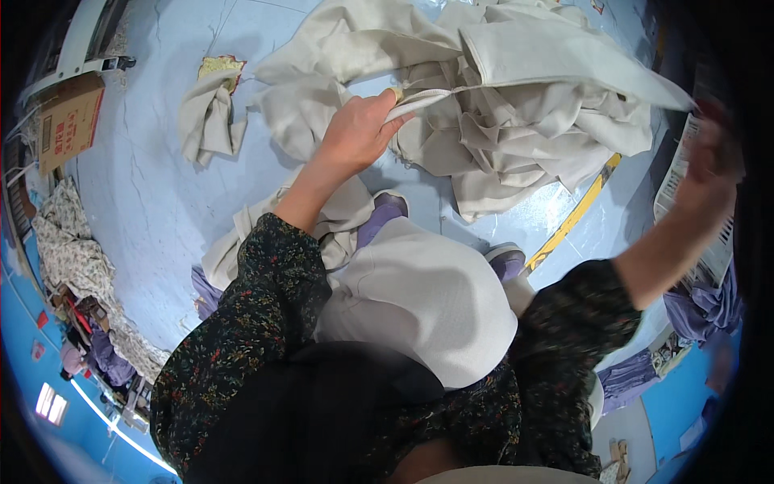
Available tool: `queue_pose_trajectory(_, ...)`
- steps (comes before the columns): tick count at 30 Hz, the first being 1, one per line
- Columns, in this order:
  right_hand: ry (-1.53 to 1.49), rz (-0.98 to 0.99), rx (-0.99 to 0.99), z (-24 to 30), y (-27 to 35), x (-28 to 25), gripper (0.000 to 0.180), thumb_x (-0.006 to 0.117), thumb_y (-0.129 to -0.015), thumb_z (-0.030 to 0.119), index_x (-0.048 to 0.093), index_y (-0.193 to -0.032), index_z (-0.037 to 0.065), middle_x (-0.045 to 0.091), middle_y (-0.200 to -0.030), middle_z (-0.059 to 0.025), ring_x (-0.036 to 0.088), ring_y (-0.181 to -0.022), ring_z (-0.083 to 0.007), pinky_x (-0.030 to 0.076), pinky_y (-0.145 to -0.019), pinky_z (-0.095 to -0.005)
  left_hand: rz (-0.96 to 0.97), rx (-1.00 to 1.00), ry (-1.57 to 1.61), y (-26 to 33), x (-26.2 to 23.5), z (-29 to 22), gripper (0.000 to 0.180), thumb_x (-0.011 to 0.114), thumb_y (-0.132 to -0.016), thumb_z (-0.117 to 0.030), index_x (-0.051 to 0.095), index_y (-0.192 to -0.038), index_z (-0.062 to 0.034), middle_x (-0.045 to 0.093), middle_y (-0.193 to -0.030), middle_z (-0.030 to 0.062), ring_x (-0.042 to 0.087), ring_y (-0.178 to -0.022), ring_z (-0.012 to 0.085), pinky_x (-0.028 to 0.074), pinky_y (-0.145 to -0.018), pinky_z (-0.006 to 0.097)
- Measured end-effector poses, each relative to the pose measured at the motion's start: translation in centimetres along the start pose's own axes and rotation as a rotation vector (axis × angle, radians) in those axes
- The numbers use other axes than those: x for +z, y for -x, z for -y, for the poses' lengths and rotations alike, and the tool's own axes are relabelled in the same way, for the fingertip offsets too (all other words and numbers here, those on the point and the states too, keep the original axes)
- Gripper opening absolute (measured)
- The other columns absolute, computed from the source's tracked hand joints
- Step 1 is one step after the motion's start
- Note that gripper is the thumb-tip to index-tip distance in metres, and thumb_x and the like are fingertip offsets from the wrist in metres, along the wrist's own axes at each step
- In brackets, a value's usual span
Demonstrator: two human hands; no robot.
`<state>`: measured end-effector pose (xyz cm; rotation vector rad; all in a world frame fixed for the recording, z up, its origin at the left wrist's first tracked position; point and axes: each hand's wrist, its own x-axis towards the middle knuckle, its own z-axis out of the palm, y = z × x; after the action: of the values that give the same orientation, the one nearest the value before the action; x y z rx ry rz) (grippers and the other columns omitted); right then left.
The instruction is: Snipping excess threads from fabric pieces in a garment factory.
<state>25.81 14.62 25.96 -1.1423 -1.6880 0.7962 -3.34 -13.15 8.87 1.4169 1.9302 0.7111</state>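
Observation:
A large beige cloth (556, 60) lies in loose folds on the floor in front of me, with one edge drawn out in a line between my hands. My left hand (359, 133) is closed on that edge near the middle, and a yellowish bit shows at a fingertip. Out at the far right, my right hand (709, 153) is raised at the cloth's pointed corner. Motion blurs its fingers, but the corner runs taut into them. More of the beige cloth is bunched under and beyond my left forearm.
A smaller beige piece (211, 121) lies to the left, by a yellow scrap (222, 66). A cardboard box (71, 121) and patterned cloth (72, 242) line the left side. Yellow floor tape (572, 214) runs at right, near purple cloth (705, 302). My purple shoes (506, 262) stand below the heap.

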Motion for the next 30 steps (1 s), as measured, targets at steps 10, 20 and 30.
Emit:
queue_pose_trajectory(10,-0.128,0.793,0.814,-3.1,15.1,15.5,0.048,0.055,-0.098,0.044,0.065,-0.077,0.001,0.046,-0.060,0.0030,0.039,-0.058,-0.0069,0.031,-0.055,-0.0239,-0.137,0.099,-0.043,0.4,0.2,0.2,0.026,0.061,-0.095,-0.025,0.051,-0.091,-0.0018,0.058,-0.069,0.0208,0.056,-0.069,0.0440,0.040,-0.060,0.053)
queue_pose_trajectory(20,-0.172,0.834,0.871,-2.8,14.5,15.1,0.048,0.055,-0.098,0.045,0.065,-0.077,0.004,0.045,-0.061,0.0048,0.039,-0.058,-0.0049,0.028,-0.053,-0.0225,-0.062,0.005,-0.023,0.9,0.2,0.0,0.026,0.061,-0.095,-0.024,0.053,-0.097,0.0006,0.056,-0.075,0.0222,0.054,-0.075,0.0415,0.041,-0.066,0.049)
queue_pose_trajectory(30,-0.367,0.618,0.816,-2.4,17.1,18.4,0.039,0.058,-0.098,0.044,0.066,-0.085,0.008,0.045,-0.058,0.0071,0.028,-0.047,-0.0010,0.018,-0.045,-0.0210,-0.083,0.095,-0.005,1.1,0.5,-0.8,0.022,0.062,-0.092,-0.019,0.055,-0.102,-0.0003,0.059,-0.080,0.0218,0.055,-0.080,0.0421,0.043,-0.070,0.049)
